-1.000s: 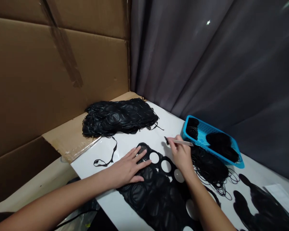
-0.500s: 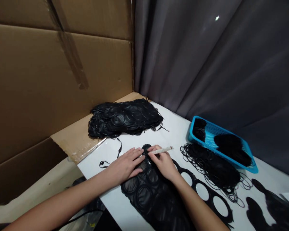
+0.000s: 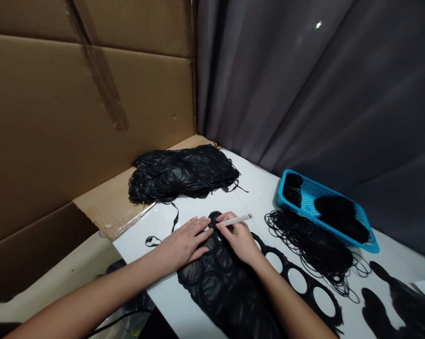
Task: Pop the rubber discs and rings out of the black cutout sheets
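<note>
A black rubbery sheet with moulded rings lies on the white table. My left hand rests on its upper left edge, fingers outstretched and palm down. Between the thumb and fingers of my right hand is a thin whitish stick-like tool, held like a pen. Its tip is hidden at the sheet's far end, close to my left fingertips. Partly under my right forearm lies a black strip with round holes cut out, the white table showing through.
A stack of black ringed sheets sits at the back left, by a cardboard wall. To the right stand a blue basket with black pieces, a heap of thin black rings and round black pieces. A grey curtain hangs behind.
The outer end of the whitish tool has shifted very slightly left. Both hands otherwise stay in place on the sheet.
</note>
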Tool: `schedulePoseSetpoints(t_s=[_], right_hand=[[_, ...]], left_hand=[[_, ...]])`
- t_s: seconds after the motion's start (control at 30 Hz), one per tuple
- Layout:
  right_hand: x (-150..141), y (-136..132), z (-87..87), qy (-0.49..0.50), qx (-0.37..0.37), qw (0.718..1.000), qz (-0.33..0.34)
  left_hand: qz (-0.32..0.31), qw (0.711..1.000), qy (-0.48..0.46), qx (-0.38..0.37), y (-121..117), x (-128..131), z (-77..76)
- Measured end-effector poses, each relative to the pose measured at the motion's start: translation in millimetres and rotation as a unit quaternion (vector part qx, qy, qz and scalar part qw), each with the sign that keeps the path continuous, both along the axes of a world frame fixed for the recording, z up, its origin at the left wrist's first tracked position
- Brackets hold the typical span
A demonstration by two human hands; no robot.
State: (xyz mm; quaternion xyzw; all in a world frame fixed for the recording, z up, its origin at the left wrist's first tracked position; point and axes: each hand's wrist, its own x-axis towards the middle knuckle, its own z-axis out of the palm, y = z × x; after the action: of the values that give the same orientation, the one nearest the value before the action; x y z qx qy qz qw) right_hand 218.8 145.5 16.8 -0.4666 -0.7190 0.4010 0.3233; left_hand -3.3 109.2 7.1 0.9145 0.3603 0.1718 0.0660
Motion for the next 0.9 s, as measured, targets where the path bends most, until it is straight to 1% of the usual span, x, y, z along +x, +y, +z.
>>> schedulePoseSetpoints(t_s=[0.1,0.17,0.27,0.33,0.4,0.47,0.53,0.6,0.67,0.73,0.8,0.9], right_hand=[[0.8,0.6,0.8,-0.008,0.006,1.0,-0.002],[-0.5,-2.5,0.2,-0.025,0.029,0.999,-0.002],[-8.4,-14.3,-3.6,-0.084,0.106,0.991,0.002],[-15.4,-22.2,-6.6,-0.143,0.163,0.976,0.009],[-17.8,-22.7,-7.0,-0.185,0.192,0.964,0.007],[-10.0,-12.1,-2.5,-0.182,0.189,0.964,-0.036],[8.0,6.4,7.0,-0.152,0.175,0.966,-0.114],[29.5,23.9,18.4,-0.132,0.177,0.959,-0.176],[43.9,30.6,28.1,-0.109,0.182,0.955,-0.205],[44.4,22.6,33.4,-0.083,0.17,0.964,-0.188],[31.7,2.9,33.8,-0.059,0.137,0.981,-0.125],[3.6,-31.6,28.3,-0.034,0.083,0.996,-0.025]], left_hand=[[0.0,1.0,0.001,-0.001,0.0,0.0,-0.4],[-0.002,1.0,0.009,0.002,0.3,-0.1,-1.3],[-0.001,1.0,0.007,0.001,0.7,-0.2,-2.5],[-0.002,1.0,-0.001,-0.003,0.6,-0.2,-2.1],[-0.004,1.0,-0.004,-0.004,0.0,0.1,-0.5],[-0.002,1.0,0.002,-0.003,-0.5,0.7,1.9],[0.002,1.0,0.011,-0.001,-0.2,1.4,4.5],[0.001,1.0,0.015,0.0,1.0,1.3,7.7],[-0.006,1.0,0.013,0.001,2.1,-0.2,12.4],[0.002,1.0,0.005,0.007,0.3,-3.1,18.9],[0.032,0.999,-0.007,0.017,-7.2,-6.0,25.9],[0.071,0.997,-0.032,0.021,-30.3,-7.1,31.1]])
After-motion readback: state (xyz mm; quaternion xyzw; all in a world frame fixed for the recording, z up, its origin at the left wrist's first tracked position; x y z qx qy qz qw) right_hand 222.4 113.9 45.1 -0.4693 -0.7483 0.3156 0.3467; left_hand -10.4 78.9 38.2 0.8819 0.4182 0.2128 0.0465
